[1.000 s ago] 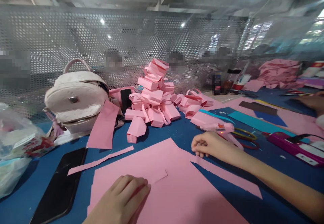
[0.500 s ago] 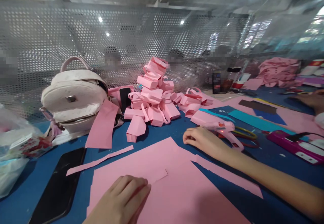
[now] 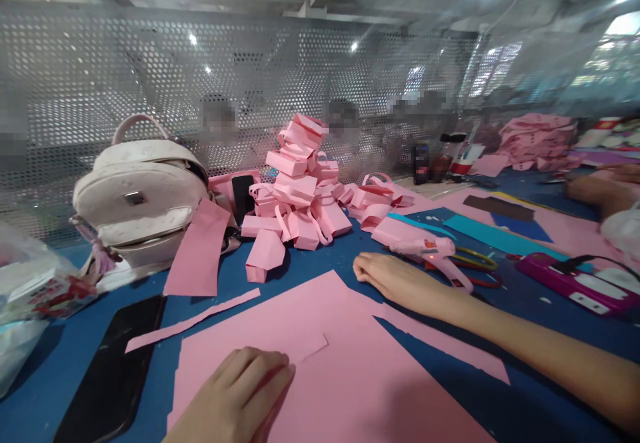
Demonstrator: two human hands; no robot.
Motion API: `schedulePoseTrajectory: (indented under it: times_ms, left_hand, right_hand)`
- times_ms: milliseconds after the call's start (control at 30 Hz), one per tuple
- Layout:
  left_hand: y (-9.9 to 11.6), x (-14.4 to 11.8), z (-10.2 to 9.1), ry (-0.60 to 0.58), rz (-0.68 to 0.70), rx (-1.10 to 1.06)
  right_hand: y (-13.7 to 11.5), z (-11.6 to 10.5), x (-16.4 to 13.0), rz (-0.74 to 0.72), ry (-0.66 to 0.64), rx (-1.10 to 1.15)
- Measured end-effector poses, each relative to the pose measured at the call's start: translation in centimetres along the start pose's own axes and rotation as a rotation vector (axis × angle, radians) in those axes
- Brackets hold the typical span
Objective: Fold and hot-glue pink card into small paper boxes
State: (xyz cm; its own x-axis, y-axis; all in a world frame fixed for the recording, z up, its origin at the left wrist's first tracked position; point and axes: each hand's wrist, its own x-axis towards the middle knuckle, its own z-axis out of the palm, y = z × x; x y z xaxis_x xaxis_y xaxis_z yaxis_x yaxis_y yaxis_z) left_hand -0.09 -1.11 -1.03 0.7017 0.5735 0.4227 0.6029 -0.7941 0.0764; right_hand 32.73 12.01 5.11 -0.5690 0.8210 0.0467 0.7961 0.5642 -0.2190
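My left hand (image 3: 240, 396) lies low in the view, fingers pressed together and bent over a small piece of pink paper (image 3: 314, 347) on the large pink paper sheets (image 3: 320, 309). The thumb is hidden beneath the hand. My right hand (image 3: 373, 271) rests on the blue table past the sheets' far right edge, its fingers curled into a loose fist with nothing visible in them. Just behind it lies a pink glue gun (image 3: 433, 249), a small light lit on its body. A pink paper strip (image 3: 445, 339) runs under the right forearm's near side.
Small pink paper boxes with handles (image 3: 300, 196) are heaped at the back. A white backpack (image 3: 145, 189), a black phone (image 3: 113, 369) and another strip (image 3: 195, 323) lie left. A purple power strip (image 3: 575, 283) is right. Another person's hand (image 3: 593, 193) shows far right.
My right hand's fingers have curled in more tightly. My left hand stays in place on the paper. The whole view has shifted slightly, and surroundings sit a little further left.
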Motion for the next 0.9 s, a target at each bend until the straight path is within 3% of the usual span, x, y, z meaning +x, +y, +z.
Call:
schedulePoseTrajectory:
  times_ms: [133, 233, 467, 667, 900]
  left_hand:
    - [0.1, 0.0, -0.1, 0.006, -0.003, -0.016]
    - [0.1, 0.0, 0.0, 0.022, -0.006, -0.011]
    - [0.0, 0.0, 0.1, 0.001, 0.001, -0.011]
    - [-0.2, -0.1, 0.3, 0.023, 0.004, -0.013]
    - [0.0, -0.2, 0.3, 0.028, 0.007, -0.023]
  right_hand:
    - [-0.3, -2.7, -0.7, -0.010, 0.053, -0.005]
    - [0.3, -3.5, -0.6, -0.012, 0.109, -0.049]
    - [2.5, -1.3, 1.0, 0.004, 0.139, -0.163]
    - [2.0, -0.8, 2.1, 0.071, 0.135, -0.268]
    - [1.5, -0.7, 3.6, 0.129, 0.041, -0.396]
